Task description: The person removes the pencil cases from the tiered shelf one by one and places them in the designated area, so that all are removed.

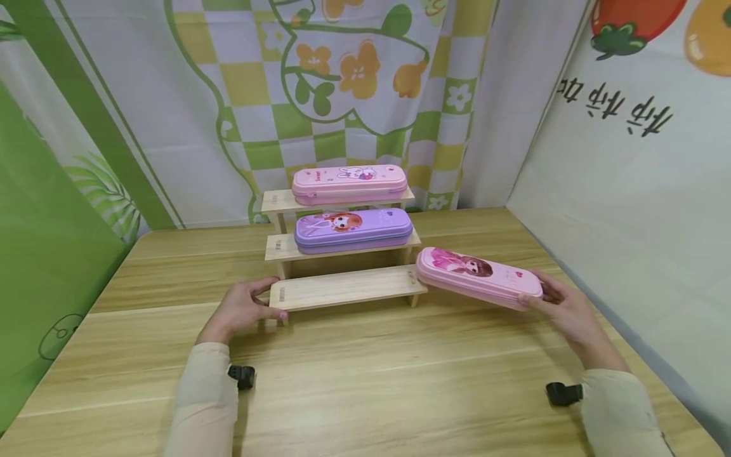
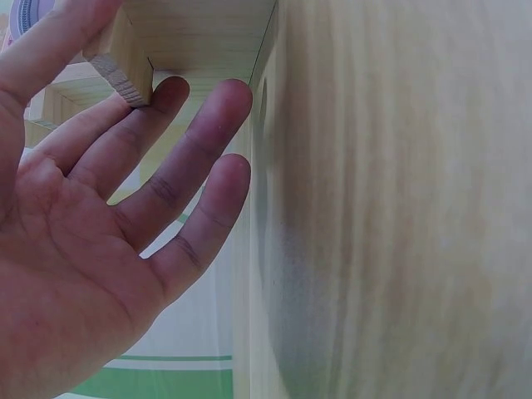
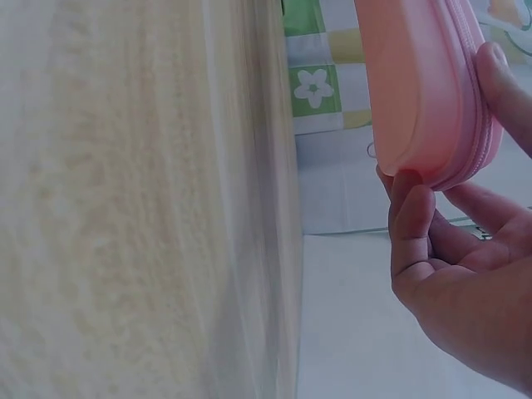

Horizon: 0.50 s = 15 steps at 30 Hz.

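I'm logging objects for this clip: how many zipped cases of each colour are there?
Pink: 2 (rabbit case on the top shelf; girl-print case in the right hand)
Purple: 1 (purple case on the middle shelf)
Total: 3 cases

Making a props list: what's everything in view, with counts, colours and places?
bunny case: 1, pink, on top step
purple case: 1, purple, on middle step
pink girl case: 1, pink, by right end of bottom step
steps: 3, pale wood, on the table
table: 1, light wood-grain, centre
patterned cloth: 1, white, green, yellow, orange, behind table
left covering: 1, green-and-white, left edge
right covering: 1, white, fruit-printed, right edge
wrist devices: 2, black, one per wrist
sleeves: 2, pale, forearms
left hand: 1, bare, left end of bottom step
right hand: 1, bare, gripping pink girl case
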Available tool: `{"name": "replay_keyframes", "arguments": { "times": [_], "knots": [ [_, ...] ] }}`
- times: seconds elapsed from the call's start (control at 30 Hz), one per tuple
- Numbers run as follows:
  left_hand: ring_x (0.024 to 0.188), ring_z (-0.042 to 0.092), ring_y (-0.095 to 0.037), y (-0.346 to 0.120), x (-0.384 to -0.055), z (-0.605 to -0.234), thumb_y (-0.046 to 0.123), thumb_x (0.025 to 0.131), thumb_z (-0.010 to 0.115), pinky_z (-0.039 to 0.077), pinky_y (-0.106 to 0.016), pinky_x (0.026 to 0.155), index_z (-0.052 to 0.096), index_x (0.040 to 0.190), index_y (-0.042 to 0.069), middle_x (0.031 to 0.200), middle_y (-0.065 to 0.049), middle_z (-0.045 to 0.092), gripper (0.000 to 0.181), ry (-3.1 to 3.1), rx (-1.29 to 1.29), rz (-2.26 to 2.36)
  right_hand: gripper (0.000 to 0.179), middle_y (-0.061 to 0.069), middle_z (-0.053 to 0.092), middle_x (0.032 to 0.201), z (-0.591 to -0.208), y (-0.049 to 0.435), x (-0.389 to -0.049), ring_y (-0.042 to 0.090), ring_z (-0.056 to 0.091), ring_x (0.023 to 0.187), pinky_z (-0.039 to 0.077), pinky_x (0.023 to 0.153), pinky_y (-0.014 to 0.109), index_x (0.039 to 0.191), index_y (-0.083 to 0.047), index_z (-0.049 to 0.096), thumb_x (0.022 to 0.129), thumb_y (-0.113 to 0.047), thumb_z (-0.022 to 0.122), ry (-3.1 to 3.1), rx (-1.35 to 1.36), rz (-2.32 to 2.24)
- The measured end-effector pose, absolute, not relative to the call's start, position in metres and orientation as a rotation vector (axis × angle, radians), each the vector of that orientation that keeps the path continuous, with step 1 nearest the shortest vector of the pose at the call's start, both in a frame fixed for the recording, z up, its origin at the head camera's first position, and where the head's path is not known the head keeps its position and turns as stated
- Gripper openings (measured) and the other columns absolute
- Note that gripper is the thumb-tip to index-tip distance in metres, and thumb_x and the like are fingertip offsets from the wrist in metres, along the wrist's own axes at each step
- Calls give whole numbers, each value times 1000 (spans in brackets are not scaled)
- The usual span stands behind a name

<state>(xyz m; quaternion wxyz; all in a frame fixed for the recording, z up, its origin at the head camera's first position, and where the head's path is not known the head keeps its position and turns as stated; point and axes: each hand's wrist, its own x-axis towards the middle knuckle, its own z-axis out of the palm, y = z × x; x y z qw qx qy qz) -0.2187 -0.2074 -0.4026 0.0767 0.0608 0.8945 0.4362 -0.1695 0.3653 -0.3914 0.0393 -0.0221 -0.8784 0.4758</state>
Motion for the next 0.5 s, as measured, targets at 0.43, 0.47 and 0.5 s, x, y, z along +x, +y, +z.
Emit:
{"name": "replay_keyframes", "arguments": {
  "times": [0.43,0.47,0.5],
  "knots": [
    [100,66,-23,-208,-219,-404,23,76,90,50,-35,86,50,149,9,148,-21,53,85,2675,143,1309,83,26,44,153,-393,367,-172,-21,42,96,41,77,4,158,-2,30,95,-42,68,-2747,-230,1420],
    [100,66,-23,-208,-219,-404,24,76,90,50,-35,85,49,150,9,148,-22,53,85,2676,147,1305,83,25,46,152,-393,367,-172,-21,42,96,40,77,4,157,-1,30,95,-42,68,-2738,-243,1430],
    [100,66,-23,-208,-220,-405,24,76,90,50,-35,86,49,150,10,148,-22,53,85,2675,141,1306,83,22,49,150,-394,367,-173,-21,43,96,41,77,4,157,-1,30,95,-42,68,-2730,-254,1434]
  ]
}}
